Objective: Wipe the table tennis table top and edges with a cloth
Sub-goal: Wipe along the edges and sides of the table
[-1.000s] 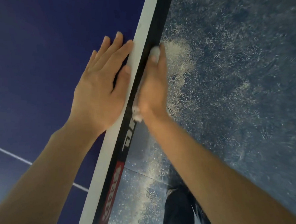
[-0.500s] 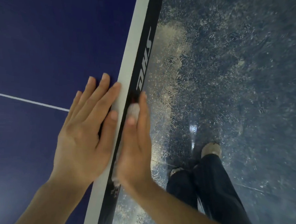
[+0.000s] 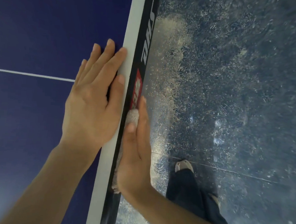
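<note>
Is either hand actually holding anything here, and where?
The right hand presses a pale fuzzy cloth flat against the table's black side edge with straight fingers. The left hand holds nothing, resting flat on the blue tabletop.

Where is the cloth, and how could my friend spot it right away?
Find the big blue table with its white stripe along the rim, then look at the black side edge just beyond it. The cloth is the small pale fuzzy wad pressed flat against that edge by the right hand. It is the only soft, light thing there, peeking out just below a red sticker.
</note>
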